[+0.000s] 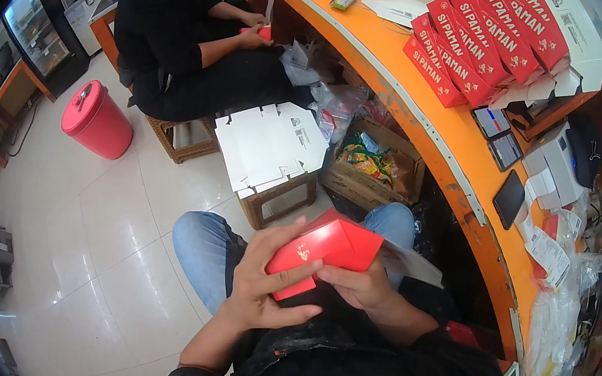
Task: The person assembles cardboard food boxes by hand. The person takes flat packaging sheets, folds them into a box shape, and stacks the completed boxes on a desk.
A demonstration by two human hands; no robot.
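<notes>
In the head view, a glossy red cardboard box (326, 249), partly folded, sits over the person's lap between both hands. The left hand (264, 286) wraps its near end, fingers spread across the top and closed on it. The right hand (362, 286) grips it from beneath, fingers curled on the card. Flat white box blanks (269, 145) lie on a small wooden stool (276, 198) ahead. Folded red boxes (485, 34) line the curved orange counter (410, 99).

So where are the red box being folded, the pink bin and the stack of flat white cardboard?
Red box (335, 248), head view, on its top face.
Pink bin (99, 126), head view, on its side wall.
White cardboard (269, 143), head view, on the middle of the top sheet.
</notes>
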